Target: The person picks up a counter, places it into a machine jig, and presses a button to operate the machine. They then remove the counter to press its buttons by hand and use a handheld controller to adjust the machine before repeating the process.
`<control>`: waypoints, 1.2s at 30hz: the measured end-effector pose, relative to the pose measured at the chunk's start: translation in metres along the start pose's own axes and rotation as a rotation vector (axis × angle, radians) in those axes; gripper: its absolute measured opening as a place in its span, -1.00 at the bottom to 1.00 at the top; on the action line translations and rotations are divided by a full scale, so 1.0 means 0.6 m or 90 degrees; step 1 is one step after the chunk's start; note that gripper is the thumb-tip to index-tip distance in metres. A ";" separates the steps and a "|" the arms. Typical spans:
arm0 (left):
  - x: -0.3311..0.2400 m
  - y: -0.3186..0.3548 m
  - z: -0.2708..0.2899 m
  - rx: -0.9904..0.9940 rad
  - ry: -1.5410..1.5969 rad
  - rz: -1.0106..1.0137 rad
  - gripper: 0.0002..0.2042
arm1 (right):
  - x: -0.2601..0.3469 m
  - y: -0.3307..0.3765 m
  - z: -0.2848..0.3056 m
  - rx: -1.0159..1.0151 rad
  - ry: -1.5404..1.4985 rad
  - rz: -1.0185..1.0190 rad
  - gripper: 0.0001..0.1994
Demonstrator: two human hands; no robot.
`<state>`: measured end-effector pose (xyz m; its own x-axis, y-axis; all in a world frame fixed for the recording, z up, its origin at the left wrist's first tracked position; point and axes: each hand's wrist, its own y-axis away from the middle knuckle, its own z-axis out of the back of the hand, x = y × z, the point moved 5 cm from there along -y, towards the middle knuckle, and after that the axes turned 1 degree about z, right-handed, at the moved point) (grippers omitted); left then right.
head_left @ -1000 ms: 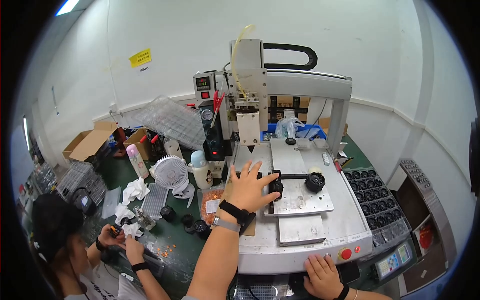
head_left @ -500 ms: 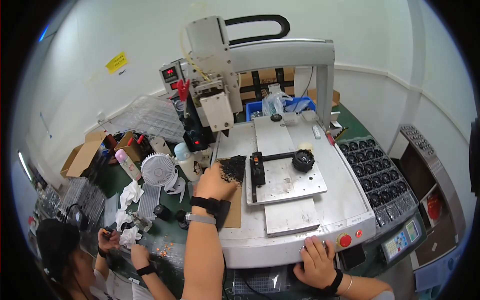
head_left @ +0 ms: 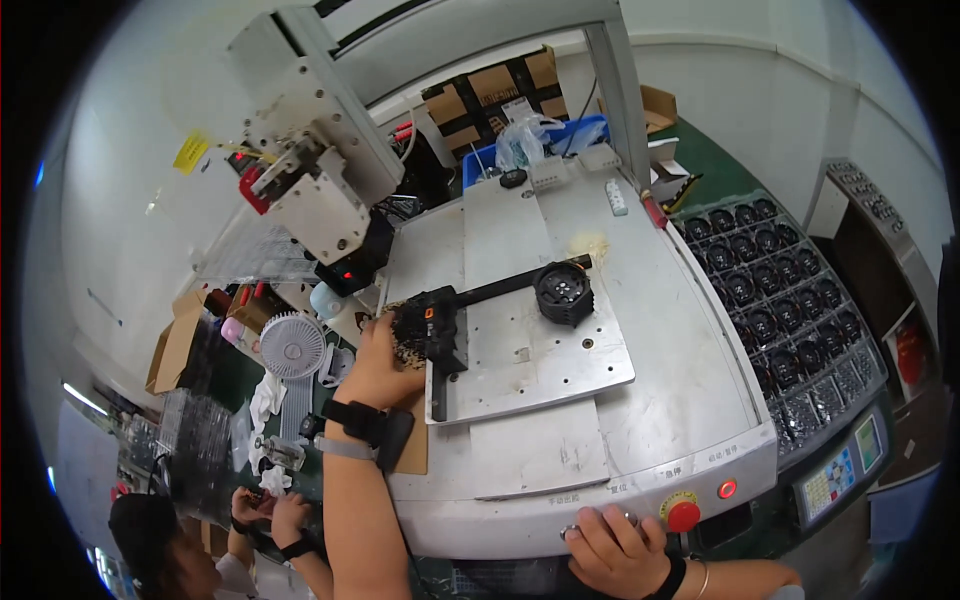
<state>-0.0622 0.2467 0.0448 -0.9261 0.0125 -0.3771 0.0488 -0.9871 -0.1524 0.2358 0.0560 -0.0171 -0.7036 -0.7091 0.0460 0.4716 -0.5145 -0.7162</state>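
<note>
My left hand [head_left: 385, 362], with a black wrist strap, grips a black round part [head_left: 407, 328] at the left end of a black fixture [head_left: 443, 335]. The fixture sits on a metal plate [head_left: 545, 365] on the white machine bed. A black arm runs from it to a second black round part [head_left: 563, 292], which rests on the plate. My right hand [head_left: 615, 548] lies on the machine's front edge with nothing in it, its fingers at a silver button beside a red mushroom button [head_left: 683, 515].
A dispensing head [head_left: 325, 205] hangs above the bed's left side. To the right stands a tray [head_left: 790, 300] of several black round parts. A small white fan [head_left: 292, 345] and cardboard boxes sit on the left. A co-worker's hands [head_left: 270, 510] work at lower left.
My left hand went from lying spread on the plate to gripping the black round part at the fixture's left end. My right hand stayed at the front edge. The view tilted down and closer.
</note>
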 end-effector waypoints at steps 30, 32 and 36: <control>-0.013 0.024 0.066 -0.241 0.332 0.142 -0.41 | -0.015 0.011 -0.002 0.013 0.008 0.030 -0.69; -0.017 0.020 0.064 -0.231 0.322 0.132 -0.41 | -0.018 0.012 0.001 0.055 -0.002 0.036 -0.68; -0.012 0.026 0.072 -0.223 0.367 0.147 -0.45 | -0.011 0.004 0.003 0.056 0.000 0.058 -0.67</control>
<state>-0.0710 0.2244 0.0847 -0.5365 -0.0118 -0.8438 0.4266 -0.8665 -0.2591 0.2427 0.0586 -0.0178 -0.6562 -0.7544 -0.0167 0.5779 -0.4882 -0.6540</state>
